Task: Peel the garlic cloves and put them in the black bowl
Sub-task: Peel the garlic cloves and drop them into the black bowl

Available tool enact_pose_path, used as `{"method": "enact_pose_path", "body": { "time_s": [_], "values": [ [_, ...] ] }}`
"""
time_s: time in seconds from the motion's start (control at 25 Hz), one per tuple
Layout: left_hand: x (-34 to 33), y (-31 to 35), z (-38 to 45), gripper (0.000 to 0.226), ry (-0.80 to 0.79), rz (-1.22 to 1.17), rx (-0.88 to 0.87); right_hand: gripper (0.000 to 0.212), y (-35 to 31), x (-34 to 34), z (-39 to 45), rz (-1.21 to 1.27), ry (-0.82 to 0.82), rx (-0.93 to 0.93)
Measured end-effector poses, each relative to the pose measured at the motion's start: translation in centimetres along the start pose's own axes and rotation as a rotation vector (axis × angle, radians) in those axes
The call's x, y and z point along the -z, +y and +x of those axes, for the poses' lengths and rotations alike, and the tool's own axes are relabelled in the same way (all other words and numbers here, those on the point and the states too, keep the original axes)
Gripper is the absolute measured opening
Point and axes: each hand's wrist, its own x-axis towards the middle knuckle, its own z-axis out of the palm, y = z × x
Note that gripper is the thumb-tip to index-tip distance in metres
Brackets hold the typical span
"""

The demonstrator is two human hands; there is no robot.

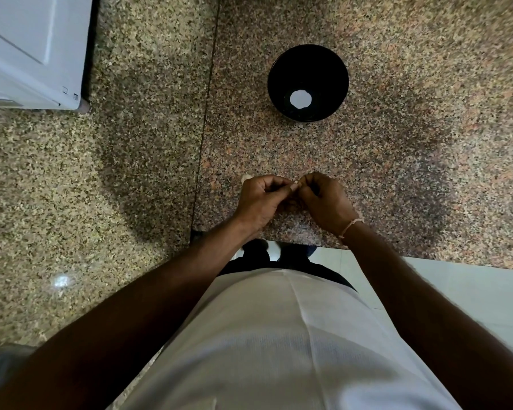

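Observation:
My left hand (264,199) and my right hand (323,199) meet fingertip to fingertip over the granite counter (397,161), near its front edge. Both have curled fingers and pinch a small pale garlic clove (295,184) between them; most of it is hidden by the fingers. Another pale garlic piece (245,178) peeks out on the counter just behind my left hand. The black bowl (279,66) stands farther back on the counter, slightly right of the hands, with a bright white reflection at its bottom.
A white appliance (33,51) stands at the back left corner of the counter. A seam (208,113) runs front to back between two granite slabs. The counter edge runs just below my wrists, with pale floor tiles (456,291) beyond it.

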Motion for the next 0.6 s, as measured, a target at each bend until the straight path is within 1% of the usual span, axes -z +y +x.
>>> {"method": "enact_pose_path", "body": {
  "time_s": [0.08, 0.2, 0.32, 0.44, 0.6],
  "values": [
    [0.03, 0.08, -0.09, 0.010, -0.009, -0.034, 0.018, 0.015, -0.31, 0.01, -0.13, -0.029, -0.015, 0.027],
    [0.11, -0.06, -0.15, 0.008, -0.038, -0.044, 0.028, 0.014, -0.37, -0.01, -0.20, -0.006, -0.030, 0.040],
    [-0.05, -0.27, -0.19, 0.007, -0.041, -0.054, 0.045, 0.014, -0.06, -0.24, -0.11, 0.046, -0.040, 0.004],
    [-0.33, -0.25, -0.19, 0.013, -0.041, -0.054, 0.059, 0.018, 0.30, -0.36, -0.04, 0.106, -0.036, -0.037],
    [-0.23, -0.22, -0.16, 0.011, -0.038, -0.061, 0.074, 0.016, 0.15, -0.49, -0.18, 0.128, -0.019, -0.064]
  ]
}}
